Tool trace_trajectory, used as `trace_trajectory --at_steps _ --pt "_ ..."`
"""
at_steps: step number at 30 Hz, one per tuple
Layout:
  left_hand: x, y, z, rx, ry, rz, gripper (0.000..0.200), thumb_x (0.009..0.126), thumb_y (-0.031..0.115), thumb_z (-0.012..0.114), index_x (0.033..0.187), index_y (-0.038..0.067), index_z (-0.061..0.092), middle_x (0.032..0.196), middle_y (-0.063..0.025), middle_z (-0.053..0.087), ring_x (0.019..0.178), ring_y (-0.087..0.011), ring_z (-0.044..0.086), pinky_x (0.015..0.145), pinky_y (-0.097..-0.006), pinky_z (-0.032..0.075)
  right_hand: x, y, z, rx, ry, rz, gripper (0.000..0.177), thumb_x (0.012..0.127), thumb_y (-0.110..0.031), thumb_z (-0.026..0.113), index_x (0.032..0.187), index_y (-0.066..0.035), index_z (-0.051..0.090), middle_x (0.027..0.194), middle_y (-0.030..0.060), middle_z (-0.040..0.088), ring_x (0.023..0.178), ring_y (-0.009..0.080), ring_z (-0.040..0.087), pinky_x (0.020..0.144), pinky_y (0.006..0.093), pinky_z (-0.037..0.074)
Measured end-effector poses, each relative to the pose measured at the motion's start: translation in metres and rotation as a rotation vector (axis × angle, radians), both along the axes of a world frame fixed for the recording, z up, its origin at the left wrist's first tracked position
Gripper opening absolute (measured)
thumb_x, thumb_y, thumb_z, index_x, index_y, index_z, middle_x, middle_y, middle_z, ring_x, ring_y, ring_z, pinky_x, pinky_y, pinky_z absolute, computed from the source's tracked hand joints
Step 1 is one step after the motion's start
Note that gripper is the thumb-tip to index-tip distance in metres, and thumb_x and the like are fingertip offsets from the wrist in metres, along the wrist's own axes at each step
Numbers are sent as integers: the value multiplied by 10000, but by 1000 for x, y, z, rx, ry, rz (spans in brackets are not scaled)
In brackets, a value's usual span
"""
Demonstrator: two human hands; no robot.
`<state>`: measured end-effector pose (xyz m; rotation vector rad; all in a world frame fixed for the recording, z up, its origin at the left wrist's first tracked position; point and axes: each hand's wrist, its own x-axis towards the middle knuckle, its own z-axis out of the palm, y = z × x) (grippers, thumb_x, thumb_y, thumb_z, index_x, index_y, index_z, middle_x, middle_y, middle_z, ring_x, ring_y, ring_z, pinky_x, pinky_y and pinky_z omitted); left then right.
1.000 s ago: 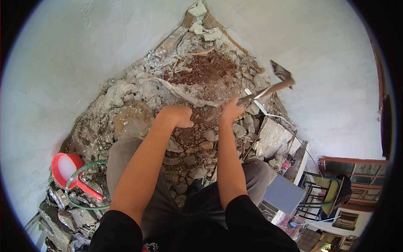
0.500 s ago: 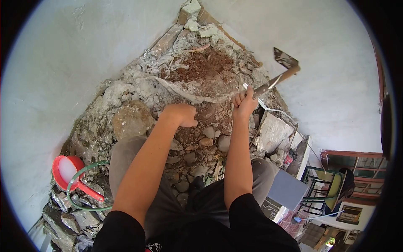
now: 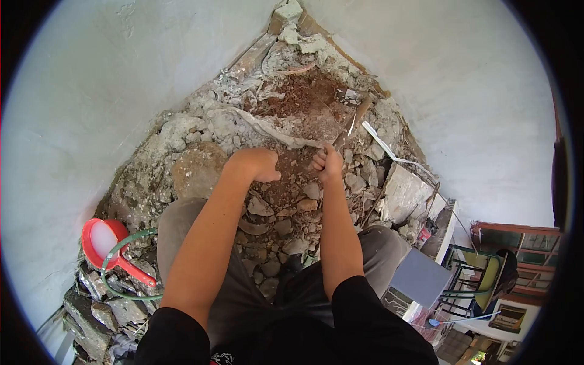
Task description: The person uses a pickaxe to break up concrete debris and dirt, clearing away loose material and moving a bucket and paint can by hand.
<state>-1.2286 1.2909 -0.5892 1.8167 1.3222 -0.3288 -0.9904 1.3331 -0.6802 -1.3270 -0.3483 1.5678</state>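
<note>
My right hand (image 3: pixel 328 163) is closed around the wooden handle of a short-handled hoe (image 3: pixel 354 123). The hoe slants up and to the right from my fist, its head low at the reddish-brown soil (image 3: pixel 310 94) in the corner. My left hand (image 3: pixel 255 164) is a fist above the stones, left of my right hand; its curled fingers are turned away, so anything inside is hidden. A long pale strip (image 3: pixel 267 129) crosses the rubble just beyond both hands.
Plastered walls meet at the corner ahead. A large rock (image 3: pixel 198 167) lies left of my left hand. Lower left are a red dipper (image 3: pixel 100 240) and a green hose (image 3: pixel 125 297). A broken slab (image 3: pixel 404 191), a grey board (image 3: pixel 420 277) and a chair (image 3: pixel 486 280) are on the right.
The hoe has swung down and leftward from its raised position at the right wall to the soil. My right hand moved left with it; my left hand stayed nearly in place.
</note>
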Motion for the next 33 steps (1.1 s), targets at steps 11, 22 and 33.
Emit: trace_trajectory --at_steps 11,22,33 --pt "4 -1 -4 135 -118 48 318 829 344 572 905 43 641 852 -133 641 767 -275 617 684 -416 482 -20 18 43 469 -474 -406 227 905 -114 551 762 -76 379 523 -17 368 376 87 306 357 265 244" --pt "-22 -9 -1 40 -26 64 387 823 361 591 1051 53 644 959 -145 663 878 -289 638 749 -410 501 -20 6 -14 -86 -165 -8 275 883 -138 564 752 -116 323 541 -30 258 407 100 242 383 265 183" --pt "-7 -13 9 67 -61 45 376 832 362 593 1055 66 649 989 -139 663 901 -283 637 768 -407 498 1 19 23 169 560 -88 181 896 -150 512 743 -126 418 497 -67 267 369 73 246 350 236 210"
